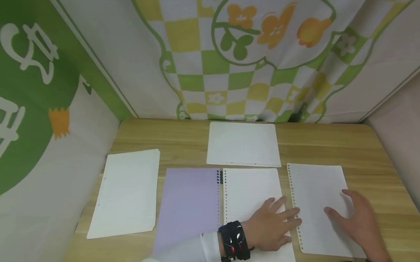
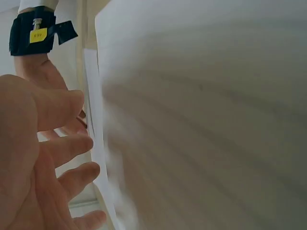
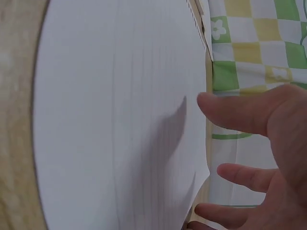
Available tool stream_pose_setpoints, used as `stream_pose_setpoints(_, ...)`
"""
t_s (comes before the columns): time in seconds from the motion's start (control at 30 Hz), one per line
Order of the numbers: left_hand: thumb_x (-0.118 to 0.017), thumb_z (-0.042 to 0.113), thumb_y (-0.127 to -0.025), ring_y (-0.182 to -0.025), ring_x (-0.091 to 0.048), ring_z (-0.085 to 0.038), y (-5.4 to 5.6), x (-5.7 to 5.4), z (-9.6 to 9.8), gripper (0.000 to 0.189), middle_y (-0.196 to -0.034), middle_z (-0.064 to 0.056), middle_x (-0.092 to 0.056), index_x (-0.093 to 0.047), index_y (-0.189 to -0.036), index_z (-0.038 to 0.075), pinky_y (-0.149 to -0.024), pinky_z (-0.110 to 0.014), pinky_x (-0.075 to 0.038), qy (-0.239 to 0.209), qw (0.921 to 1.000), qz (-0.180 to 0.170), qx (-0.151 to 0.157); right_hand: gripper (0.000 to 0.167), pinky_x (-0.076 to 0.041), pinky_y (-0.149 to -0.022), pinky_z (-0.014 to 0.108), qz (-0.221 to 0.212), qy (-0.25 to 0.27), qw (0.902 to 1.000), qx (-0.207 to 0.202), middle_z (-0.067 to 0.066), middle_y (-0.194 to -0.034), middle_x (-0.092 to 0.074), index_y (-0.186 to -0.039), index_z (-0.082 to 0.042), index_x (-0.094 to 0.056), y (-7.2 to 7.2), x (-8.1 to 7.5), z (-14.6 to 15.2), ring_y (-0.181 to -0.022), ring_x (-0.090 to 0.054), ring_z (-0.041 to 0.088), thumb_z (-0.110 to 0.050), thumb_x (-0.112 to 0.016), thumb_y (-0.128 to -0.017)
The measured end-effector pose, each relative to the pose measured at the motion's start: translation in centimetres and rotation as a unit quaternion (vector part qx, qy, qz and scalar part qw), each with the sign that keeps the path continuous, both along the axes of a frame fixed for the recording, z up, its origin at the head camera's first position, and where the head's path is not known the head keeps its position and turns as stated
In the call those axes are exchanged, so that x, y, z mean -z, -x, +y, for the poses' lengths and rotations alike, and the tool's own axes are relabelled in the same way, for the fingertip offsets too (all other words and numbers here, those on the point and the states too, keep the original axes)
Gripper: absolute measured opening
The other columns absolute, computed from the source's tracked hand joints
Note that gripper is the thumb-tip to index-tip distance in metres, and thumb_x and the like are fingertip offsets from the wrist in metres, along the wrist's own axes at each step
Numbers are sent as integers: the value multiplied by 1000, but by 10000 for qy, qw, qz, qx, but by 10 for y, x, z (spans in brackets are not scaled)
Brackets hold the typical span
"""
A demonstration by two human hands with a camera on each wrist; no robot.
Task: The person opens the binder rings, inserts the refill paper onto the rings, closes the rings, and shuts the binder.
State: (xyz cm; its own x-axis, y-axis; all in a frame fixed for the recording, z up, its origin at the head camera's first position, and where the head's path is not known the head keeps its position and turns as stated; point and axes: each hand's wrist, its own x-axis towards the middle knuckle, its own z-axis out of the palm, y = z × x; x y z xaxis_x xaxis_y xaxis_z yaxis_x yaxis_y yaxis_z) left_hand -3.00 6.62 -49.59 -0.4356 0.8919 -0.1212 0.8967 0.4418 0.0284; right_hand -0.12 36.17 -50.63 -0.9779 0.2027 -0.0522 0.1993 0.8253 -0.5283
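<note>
In the head view, a loose-leaf notebook with a purple cover (image 1: 190,202) lies open on the wooden table. Its right side bears a stack of white lined pages (image 1: 252,184). My left hand (image 1: 272,224) is spread flat over these pages, fingertips reaching past their right edge. To the right lies a loose lined sheet (image 1: 315,204) with punched holes down its left side. Over this sheet's right edge hovers my right hand (image 1: 359,218), thumb and fingers apart. In the right wrist view, the thumb (image 3: 230,112) casts a shadow on the paper; nothing is between the fingers.
White punched paper (image 1: 242,143) lies crosswise behind the notebook. Another small stack of paper (image 1: 124,193) rests at the left of the table (image 1: 377,166). A checked, flowered curtain (image 1: 243,78) hangs at the table's back edge, and fabric walls stand on both sides.
</note>
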Motion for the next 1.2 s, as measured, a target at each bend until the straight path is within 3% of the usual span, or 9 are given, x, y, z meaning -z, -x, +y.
stream_pose_setpoints(0.13, -40, 61, -109, -163, -22, -28, -6, 3, 6, 55, -173, 15, -33, -44, -161, 43, -127, -42, -29, 206, 9998, 1, 24, 90, -30, -112, 79, -552, 19, 9985, 64, 47, -154, -33, -152, 15, -37, 3, -4, -4, -141, -31, 66, -27, -87, -89)
stream_pose_setpoints(0.33, -41, 61, -108, -163, -22, -28, -8, 2, 9, 56, -174, 15, -31, -43, -161, 43, -128, -43, -29, 285, 9995, -125, -71, 88, -33, -110, 78, -455, -17, 9986, 252, 47, -151, -34, -151, 16, -37, 6, -5, -4, -138, -34, 65, -15, -87, -85)
stream_pose_setpoints(0.47, -40, 61, -108, -164, -21, -27, -9, 1, 11, 56, -175, 16, -29, -42, -161, 44, -128, -43, -28, 405, 9989, -195, -114, 85, -36, -108, 76, -449, -17, 9979, 461, 46, -148, -37, -151, 16, -38, 9, -4, 2, -134, -38, 62, -14, -85, -87)
stream_pose_setpoints(0.6, -40, 61, -108, -164, -20, -26, -10, 1, 12, 55, -175, 17, -28, -42, -161, 45, -128, -42, -28, 453, 9986, -230, -137, 79, -41, -105, 72, -670, 316, 9930, 923, 44, -151, -39, -154, 14, -39, 12, -6, 11, -134, -44, 61, -18, -80, -94)
stream_pose_setpoints(0.77, -41, 61, -108, -164, -19, -26, -12, 1, 12, 56, -175, 18, -26, -41, -162, 46, -129, -43, -27, 496, 9981, -313, -191, 74, -48, -100, 63, -1101, 803, 9764, 1677, 39, -158, -38, -159, 8, -36, 16, -12, 21, -140, -46, 56, -27, -69, -103)
stream_pose_setpoints(0.9, -42, 61, -108, -164, -18, -26, -13, -1, 14, 56, -175, 18, -26, -41, -161, 46, -129, -43, -26, 531, 9978, -342, -200, 73, -53, -85, 48, -1283, 737, 9679, 2031, 36, -157, -40, -159, 6, -38, 15, -18, 22, -135, -51, 53, -30, -68, -102)
stream_pose_setpoints(1.0, -41, 62, -108, -164, -18, -25, -14, -1, 15, 56, -175, 19, -26, -41, -161, 46, -129, -42, -26, 579, 9977, -297, -183, 74, -50, -74, 35, -1424, 728, 9646, 2098, 35, -157, -42, -157, 6, -39, 14, -21, 24, -133, -54, 52, -33, -68, -102)
stream_pose_setpoints(1.2, -41, 62, -108, -164, -19, -25, -14, -1, 15, 56, -174, 18, -28, -41, -161, 46, -129, -42, -26, 611, 9977, -224, -169, 80, -49, -68, 26, -1554, 992, 9618, 2022, 34, -157, -44, -157, 7, -39, 13, -17, 35, -133, -54, 51, -42, -69, -102)
